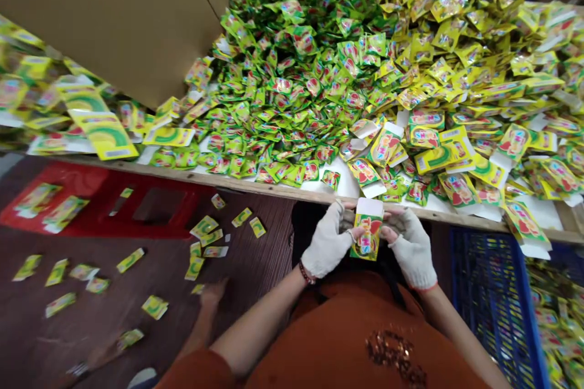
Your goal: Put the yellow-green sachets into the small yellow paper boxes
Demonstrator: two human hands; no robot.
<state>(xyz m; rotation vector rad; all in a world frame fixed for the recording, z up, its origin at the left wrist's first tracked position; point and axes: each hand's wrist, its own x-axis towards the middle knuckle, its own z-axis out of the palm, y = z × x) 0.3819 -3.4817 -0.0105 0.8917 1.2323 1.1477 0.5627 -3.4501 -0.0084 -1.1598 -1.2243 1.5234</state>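
A small yellow-green carton (366, 231) with a watermelon picture is held upright before my body, its white top flap raised. My left hand (326, 240), in a white fingerless glove, grips its left side with the thumb on the front. On the right side, my right hand (410, 246), gloved alike, has its thumb by the edge and fingers reaching behind. Just beyond my hands is the table's wooden edge (310, 196). Green sachets (283, 85) are heaped on the table, with yellow sachets (438, 30) to their right. Open cartons (460, 152) lie near the right front.
A large cardboard box (137, 18) stands at the back left. Below the table are a red plastic stool (123, 194) and a blue crate (490, 304). Cartons (155, 307) are scattered on the floor, where another person's hand (103, 354) touches one.
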